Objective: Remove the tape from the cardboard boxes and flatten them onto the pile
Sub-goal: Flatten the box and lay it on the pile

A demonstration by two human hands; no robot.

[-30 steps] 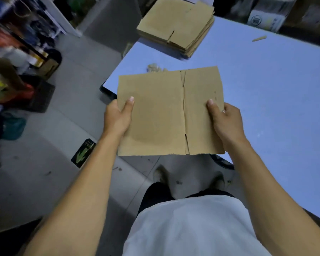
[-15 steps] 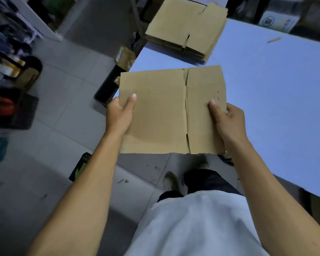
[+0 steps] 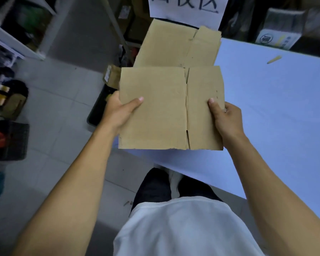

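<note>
Nearest the camera are a white shirt (image 3: 183, 228) and dark trousers, with both bare forearms reaching forward from the lower corners. The left hand (image 3: 118, 111) grips the left edge of a flattened cardboard box (image 3: 155, 111), thumb lying on the top face and the fingers hidden beneath. The right hand (image 3: 225, 117) grips the right edge in the same way, thumb on top near the edge, fingers curled under. Each grip is closed on the sheet, so the box hangs level between them, above the near corner of the pale blue tabletop (image 3: 275, 117) and partly out over the grey tiled floor (image 3: 59, 108). A fold line with short slits at each end runs down the sheet right of its middle.

Just beyond the held box, its far edge overlapping it in view, lies the pile of flattened cardboard (image 3: 174, 47) on the far left corner of the tabletop. A small tan scrap (image 3: 273, 59) lies well apart to the right. Behind the pile is a white sign with large dark characters (image 3: 187, 6). On the floor to the left stand a dark bin (image 3: 100, 106), dim cluttered shelves and a black crate (image 3: 9, 141).
</note>
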